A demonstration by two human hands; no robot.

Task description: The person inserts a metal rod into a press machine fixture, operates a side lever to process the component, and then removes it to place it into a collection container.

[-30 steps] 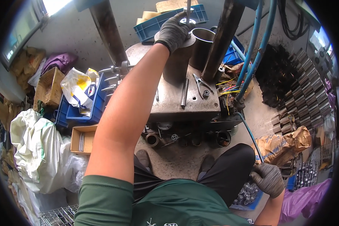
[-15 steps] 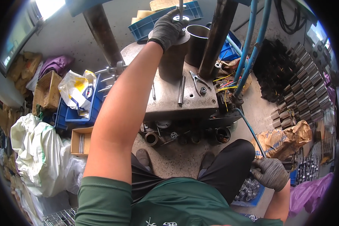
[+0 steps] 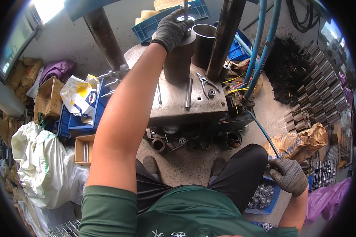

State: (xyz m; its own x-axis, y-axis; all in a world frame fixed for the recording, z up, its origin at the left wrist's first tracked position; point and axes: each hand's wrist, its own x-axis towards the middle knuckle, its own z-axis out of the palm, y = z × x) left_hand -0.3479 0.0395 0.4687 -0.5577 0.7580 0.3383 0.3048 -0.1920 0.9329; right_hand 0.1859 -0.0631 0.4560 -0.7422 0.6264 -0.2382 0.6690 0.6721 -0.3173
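My left hand (image 3: 172, 31), in a dark grey knitted glove, reaches far forward to the top of a thick metal cylinder (image 3: 179, 63). Its fingers curl around a small round metal part (image 3: 185, 18) there, right under a thin vertical rod (image 3: 186, 8); the fingertips are partly hidden. My right hand (image 3: 290, 176), gloved alike, is low on the right, with curled fingers at the end of a slim blue-green lever (image 3: 264, 133). Pliers (image 3: 205, 83), a small ring-shaped part (image 3: 211, 93) and a metal bar (image 3: 188, 93) lie on the metal press table (image 3: 174, 108).
Dark press columns (image 3: 221, 43) and blue hoses (image 3: 258, 51) rise around the table. At right are stacked metal tubes (image 3: 320, 87) and a brown paper sack (image 3: 300, 142). A blue tray (image 3: 271, 205) of small metal parts sits beside my right knee. Blue crates (image 3: 81, 121) and white sacks (image 3: 37, 162) stand left.
The view has shifted slightly. My right hand has moved a little up and right, its fingers looking looser at the lever's end. My left hand stays on the round part under the rod.
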